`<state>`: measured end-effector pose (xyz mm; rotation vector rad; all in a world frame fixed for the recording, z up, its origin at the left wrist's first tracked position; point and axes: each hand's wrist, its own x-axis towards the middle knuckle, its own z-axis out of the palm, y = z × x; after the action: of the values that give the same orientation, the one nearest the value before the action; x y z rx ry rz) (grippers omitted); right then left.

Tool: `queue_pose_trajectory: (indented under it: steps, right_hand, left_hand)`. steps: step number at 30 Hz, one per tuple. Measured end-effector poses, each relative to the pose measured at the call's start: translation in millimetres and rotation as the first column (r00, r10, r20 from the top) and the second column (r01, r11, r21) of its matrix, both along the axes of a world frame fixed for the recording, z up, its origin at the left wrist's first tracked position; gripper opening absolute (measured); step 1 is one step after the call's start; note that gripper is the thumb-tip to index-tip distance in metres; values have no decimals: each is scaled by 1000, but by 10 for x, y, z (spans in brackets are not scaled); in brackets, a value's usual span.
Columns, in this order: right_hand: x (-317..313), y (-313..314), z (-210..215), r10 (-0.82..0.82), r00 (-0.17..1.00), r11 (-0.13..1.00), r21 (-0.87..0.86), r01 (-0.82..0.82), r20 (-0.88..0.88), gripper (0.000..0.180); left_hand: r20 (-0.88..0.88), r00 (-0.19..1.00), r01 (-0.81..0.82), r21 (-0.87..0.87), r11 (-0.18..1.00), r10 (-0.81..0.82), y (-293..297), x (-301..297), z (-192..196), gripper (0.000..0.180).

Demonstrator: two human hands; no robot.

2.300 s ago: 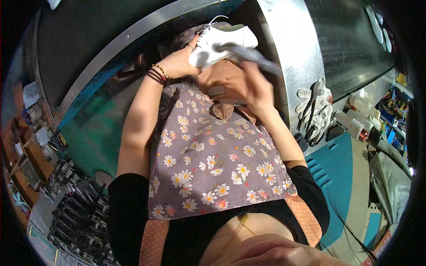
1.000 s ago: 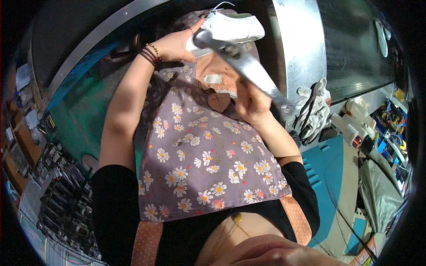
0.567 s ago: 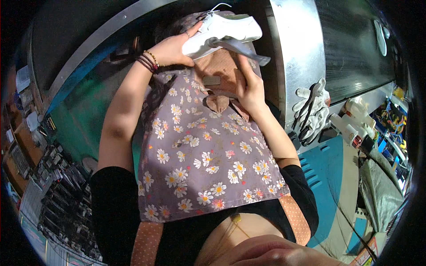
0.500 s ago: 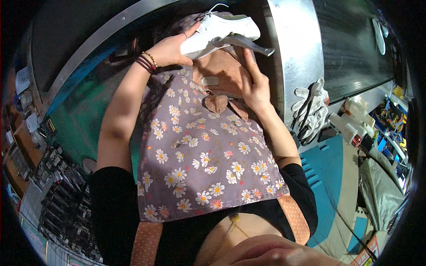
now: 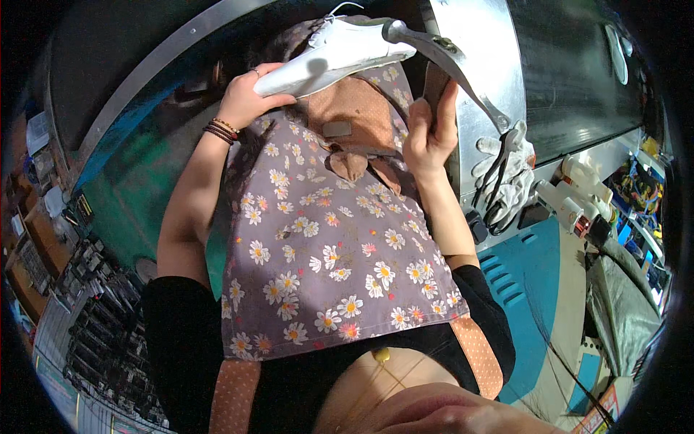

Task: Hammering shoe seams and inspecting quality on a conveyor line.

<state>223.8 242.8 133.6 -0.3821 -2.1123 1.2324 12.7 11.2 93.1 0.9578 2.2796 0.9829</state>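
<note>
i've got my left hand point(image 5: 246, 100) gripping a white lace-up shoe point(image 5: 345, 45) by the toe, right hand point(image 5: 431, 141) holding a cobbler's hammer point(image 5: 463, 71)

Looking at a silver metal ledge point(image 5: 486, 87) on the right, carrying a heap of pale work gloves point(image 5: 515, 168) with a thin black strap point(image 5: 499, 172) across it. Also seeing a small dark box point(image 5: 535, 215) just beside the gloves, plus some white tubes point(image 5: 566, 207) a bit further right, maybe on the same ledge, hard to tell. Spotting a shiny dark belt point(image 5: 575, 87) past that, carrying a couple of flat white pieces point(image 5: 617, 54), kinda sole-shaped. Over left, making out a brown tabletop point(image 5: 48, 230), bearing clutter too blurry for naming.
</note>
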Motion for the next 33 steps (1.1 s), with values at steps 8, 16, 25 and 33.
queue_pose_trajectory:
  steps: [8,16,25,33]
  right_hand:
    - [67,157,52,-49,935,998,-8,56,350,56]
    - [114,81,57,-31,941,987,-141,83,338,55]
    - [-98,79,503,108,983,973,-189,-135,-148,58]
    - [-262,-64,412,264,925,958,35,-284,275,52]
  left_hand:
    - [377,916,-188,100,977,138,64,-52,136,46]
    - [341,935,-147,113,983,100,87,71,-36,59]
    - [21,993,-118,-35,992,119,84,327,94,64]
    - [-74,995,-72,-8,997,71,86,298,1,64]
